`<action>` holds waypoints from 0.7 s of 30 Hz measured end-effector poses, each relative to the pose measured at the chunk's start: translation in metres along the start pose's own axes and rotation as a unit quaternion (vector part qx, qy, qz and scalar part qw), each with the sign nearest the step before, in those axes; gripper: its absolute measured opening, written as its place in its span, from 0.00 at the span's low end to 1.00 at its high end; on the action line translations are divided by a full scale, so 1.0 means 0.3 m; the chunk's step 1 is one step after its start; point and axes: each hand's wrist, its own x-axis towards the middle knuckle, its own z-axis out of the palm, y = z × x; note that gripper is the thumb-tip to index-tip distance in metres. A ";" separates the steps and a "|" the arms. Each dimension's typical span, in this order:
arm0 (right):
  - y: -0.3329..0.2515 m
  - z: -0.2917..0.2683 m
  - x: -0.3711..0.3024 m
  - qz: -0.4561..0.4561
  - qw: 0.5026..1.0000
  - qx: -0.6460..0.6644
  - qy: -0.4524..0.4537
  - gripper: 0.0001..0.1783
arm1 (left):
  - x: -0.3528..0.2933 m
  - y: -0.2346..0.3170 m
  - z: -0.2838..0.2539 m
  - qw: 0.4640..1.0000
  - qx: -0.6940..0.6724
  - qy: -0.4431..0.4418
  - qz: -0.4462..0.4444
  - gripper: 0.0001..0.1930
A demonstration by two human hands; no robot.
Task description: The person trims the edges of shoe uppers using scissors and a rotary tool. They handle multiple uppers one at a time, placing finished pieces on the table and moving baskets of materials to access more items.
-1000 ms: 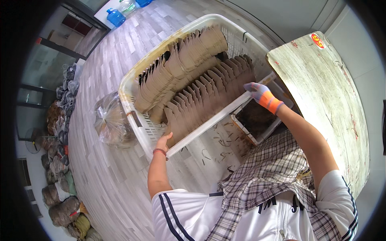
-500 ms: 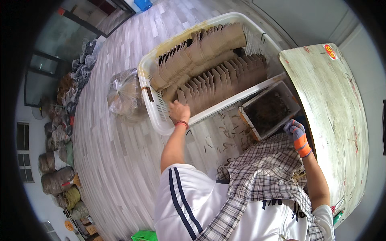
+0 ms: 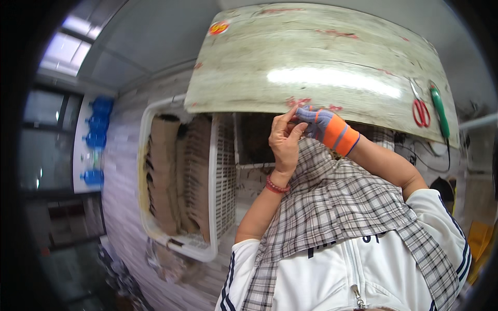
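Just above centre frame, I'm seeing the bare left hand (image 3: 284,145) meeting the fingertips of the right hand (image 3: 322,124) and its glove (image 3: 342,136), beside the table (image 3: 238,67). I can't tell whether either is gripping. I'm judging this as glove-adjusting; continuing calls for freeing those fingertips.

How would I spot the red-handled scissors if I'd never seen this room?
Find the pale, wood-patterned table across the top of the picture, then follow it to its right-hand end. Two tools lie side by side there, and the scissors are the left one. Their paired red finger loops set them apart from the neighbouring tool, which has one thick green handle.
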 end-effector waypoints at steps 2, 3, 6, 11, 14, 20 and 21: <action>-0.020 -0.099 -0.060 0.019 0.999 0.003 0.033 0.16 | 0.024 -0.016 0.059 0.999 -0.002 -0.040 -0.026 0.16; -0.015 -0.166 -0.061 -0.010 0.999 0.038 0.006 0.18 | 0.042 0.001 0.111 0.997 -0.002 -0.052 -0.059 0.10; -0.048 -0.217 -0.096 -0.062 0.962 0.264 -0.002 0.21 | 0.079 -0.042 0.186 0.999 -0.033 -0.017 -0.035 0.05; -0.099 -0.299 -0.153 -0.114 0.955 0.273 0.019 0.21 | 0.035 -0.024 0.325 0.956 0.242 -0.131 0.102 0.28; -0.036 -0.362 -0.182 -0.392 0.789 -0.463 0.094 0.15 | 0.055 -0.054 0.339 0.867 0.367 -0.198 0.272 0.31; 0.133 -0.488 -0.148 -0.030 0.967 -0.244 -0.072 0.12 | -0.012 -0.079 0.139 0.892 0.350 -0.179 0.224 0.09; 0.120 -0.402 -0.164 0.013 0.955 -0.292 -0.043 0.13 | -0.034 -0.080 0.039 0.865 0.418 -0.146 0.237 0.06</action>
